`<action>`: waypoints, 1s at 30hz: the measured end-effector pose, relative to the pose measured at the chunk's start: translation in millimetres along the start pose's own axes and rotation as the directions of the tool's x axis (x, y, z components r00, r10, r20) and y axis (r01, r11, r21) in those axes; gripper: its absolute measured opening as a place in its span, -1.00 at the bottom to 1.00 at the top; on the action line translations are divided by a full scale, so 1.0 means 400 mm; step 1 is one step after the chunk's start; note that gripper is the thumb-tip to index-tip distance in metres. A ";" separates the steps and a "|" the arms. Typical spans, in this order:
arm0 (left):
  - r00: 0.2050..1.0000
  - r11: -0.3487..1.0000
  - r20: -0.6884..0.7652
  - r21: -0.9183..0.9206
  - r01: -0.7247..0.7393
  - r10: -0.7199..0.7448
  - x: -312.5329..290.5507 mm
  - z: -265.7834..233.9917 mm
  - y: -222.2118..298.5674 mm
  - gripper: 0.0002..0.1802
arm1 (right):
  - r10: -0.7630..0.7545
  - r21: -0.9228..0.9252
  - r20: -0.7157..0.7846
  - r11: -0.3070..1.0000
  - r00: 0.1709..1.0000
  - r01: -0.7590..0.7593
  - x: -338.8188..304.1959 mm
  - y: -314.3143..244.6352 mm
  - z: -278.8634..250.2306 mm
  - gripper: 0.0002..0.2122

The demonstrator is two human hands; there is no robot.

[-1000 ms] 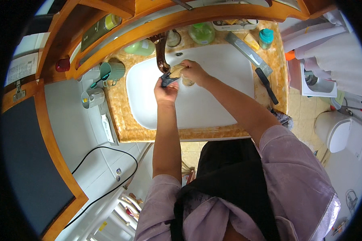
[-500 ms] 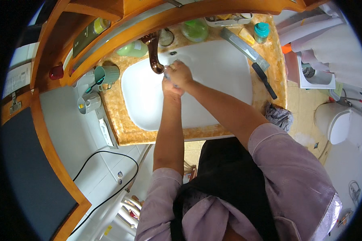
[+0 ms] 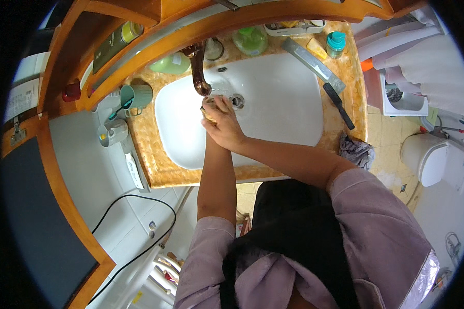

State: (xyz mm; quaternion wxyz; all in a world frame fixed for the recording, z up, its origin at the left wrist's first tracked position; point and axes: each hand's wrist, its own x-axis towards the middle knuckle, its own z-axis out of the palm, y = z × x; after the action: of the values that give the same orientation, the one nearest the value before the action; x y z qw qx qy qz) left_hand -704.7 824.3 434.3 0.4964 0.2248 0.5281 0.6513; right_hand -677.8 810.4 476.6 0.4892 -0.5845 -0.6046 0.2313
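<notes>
Hands are overlapped just beside the spout; what is held cannot be told; rubbing should be done over the basin

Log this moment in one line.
right hand: over left, near faucet | left hand: hidden beneath | tan item: mostly hidden | sink: drain visible

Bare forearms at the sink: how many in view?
2. Left forearm crosses the front edge of the counter; right forearm slants in from the right. The right hand hides the left one's far end; no other forearm shows.
</notes>
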 end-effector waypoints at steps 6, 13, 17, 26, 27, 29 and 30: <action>0.769 0.697 0.300 -0.325 0.639 -0.565 0.047 0.016 0.090 -0.61 | 0.262 0.268 0.446 0.873 0.856 -0.407 0.158 0.064 -0.060 -0.58; 0.510 0.489 0.519 -0.191 0.851 -0.685 0.059 0.039 0.206 -0.52 | -0.497 0.156 0.758 0.766 0.422 0.623 0.234 0.122 -0.164 -0.57; 0.374 0.251 0.691 -0.277 0.928 -0.619 0.127 -0.008 0.110 -0.60 | -0.425 0.206 0.759 0.875 0.493 0.437 0.220 0.127 -0.130 -0.74; 0.736 0.672 0.223 -0.304 0.676 -0.639 0.105 0.050 0.084 -0.69 | 0.139 0.252 0.508 0.920 0.850 -0.301 0.188 0.092 -0.029 -0.76; 0.765 0.688 0.265 -0.335 0.644 -0.587 0.108 0.045 0.080 -0.69 | 0.122 0.244 0.530 0.926 0.839 -0.288 0.191 0.093 -0.029 -0.76; 0.830 0.799 0.072 -0.235 0.553 -0.554 0.084 0.073 0.089 -0.68 | 0.191 0.314 0.578 0.846 0.794 -0.431 0.211 0.101 -0.025 -0.77; 0.851 0.854 -0.077 -0.090 0.512 -0.519 0.072 0.083 0.098 -0.67 | 0.275 0.384 0.605 0.722 0.747 -0.576 0.216 0.109 -0.020 -0.76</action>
State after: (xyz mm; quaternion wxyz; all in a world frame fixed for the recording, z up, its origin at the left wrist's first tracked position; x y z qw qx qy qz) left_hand -705.3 867.0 474.6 0.6332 0.0260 0.5711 0.5217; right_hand -636.1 897.6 470.6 0.3883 -0.4637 -0.4606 0.6496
